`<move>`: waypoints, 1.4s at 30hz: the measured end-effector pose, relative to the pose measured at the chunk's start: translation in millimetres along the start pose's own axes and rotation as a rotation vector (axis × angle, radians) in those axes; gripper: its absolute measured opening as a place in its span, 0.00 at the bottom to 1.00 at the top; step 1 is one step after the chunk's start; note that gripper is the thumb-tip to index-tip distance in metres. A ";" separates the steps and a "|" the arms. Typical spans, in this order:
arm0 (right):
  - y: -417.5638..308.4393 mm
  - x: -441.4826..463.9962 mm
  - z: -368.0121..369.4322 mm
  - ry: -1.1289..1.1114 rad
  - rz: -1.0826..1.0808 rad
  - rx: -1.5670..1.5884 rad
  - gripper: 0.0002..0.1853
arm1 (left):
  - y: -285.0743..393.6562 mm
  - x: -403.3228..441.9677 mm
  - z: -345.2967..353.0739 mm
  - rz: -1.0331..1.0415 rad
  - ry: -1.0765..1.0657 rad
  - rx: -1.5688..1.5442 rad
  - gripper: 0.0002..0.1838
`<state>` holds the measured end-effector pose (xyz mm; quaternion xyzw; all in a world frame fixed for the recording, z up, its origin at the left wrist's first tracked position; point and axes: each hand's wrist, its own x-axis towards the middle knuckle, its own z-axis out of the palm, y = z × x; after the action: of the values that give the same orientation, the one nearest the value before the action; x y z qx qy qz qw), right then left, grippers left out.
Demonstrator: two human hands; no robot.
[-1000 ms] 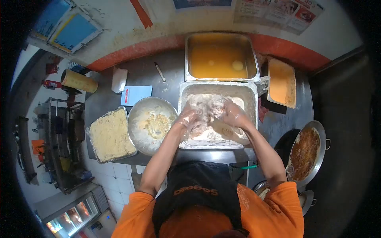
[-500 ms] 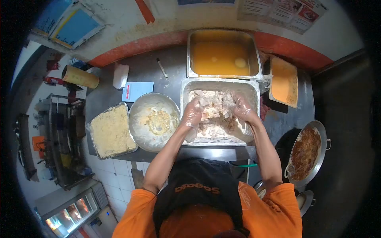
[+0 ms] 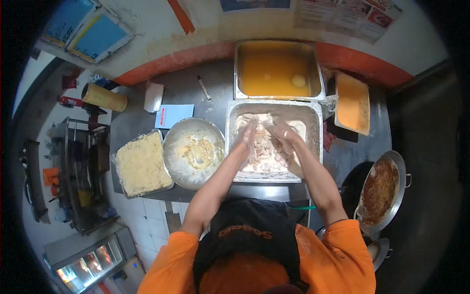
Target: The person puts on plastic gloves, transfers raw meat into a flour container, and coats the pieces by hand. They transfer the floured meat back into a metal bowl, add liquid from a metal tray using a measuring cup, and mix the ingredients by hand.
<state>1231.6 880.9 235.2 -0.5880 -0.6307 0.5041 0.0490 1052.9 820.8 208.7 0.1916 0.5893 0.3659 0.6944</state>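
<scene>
Several flour-coated pieces, like raw meat [image 3: 267, 149], lie in white flour in a deep metal pan [image 3: 313, 172] at the counter's front edge. My left hand [image 3: 248, 136], in a clear plastic glove, is inside the pan at the left of the pieces, fingers stretched out and palm turned inward. My right hand [image 3: 286, 133], also gloved, is over the pieces on the right, its fingertips smeared by motion. Whether it has hold of a piece cannot be made out.
Behind stands a metal pan of orange-yellow liquid [image 3: 274, 73]. To the left are a floury steel bowl [image 3: 188, 175] and a tray of pale crumbs [image 3: 143, 164]. A blue box [image 3: 175, 116] and a marker [image 3: 204, 88] lie behind. At right are an orange-filled tray [image 3: 352, 104] and a wok of brown oil [image 3: 379, 193].
Both hands have moved closer together. The floury pieces that were lifted between them are down in the pan, now heaped toward its middle. The whole view has shifted slightly.
</scene>
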 end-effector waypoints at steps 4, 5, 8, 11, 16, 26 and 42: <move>-14.7 -9.5 -14.9 -0.153 -0.175 -0.170 0.46 | 28.8 -26.0 19.9 -0.097 -0.008 0.057 0.47; -6.5 -10.6 -23.3 -0.187 -0.243 -0.315 0.48 | 48.0 -63.8 25.6 -0.145 0.013 0.113 0.45; 8.1 -25.5 -66.9 -0.509 -0.236 -0.047 0.53 | 17.3 -64.2 -2.3 -0.262 0.060 0.096 0.34; 8.7 -50.5 -21.4 -0.280 0.045 -0.254 0.63 | -3.4 -58.9 2.3 -0.125 0.004 0.178 0.28; 19.8 -53.9 17.6 -0.098 -0.242 -0.124 0.64 | -45.6 6.2 29.1 0.132 0.054 0.399 0.27; -16.4 -84.2 -28.5 0.194 -0.214 -0.479 0.38 | 23.3 -35.9 13.9 0.371 0.273 0.745 0.27; 30.6 -3.4 -11.0 -0.235 -0.376 0.338 0.30 | 13.3 0.9 -5.1 0.123 -0.038 0.462 0.32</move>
<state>1261.0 878.5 221.1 -0.3814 -0.6373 0.6489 0.1655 1044.3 829.4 216.2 0.3880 0.6313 0.2593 0.6194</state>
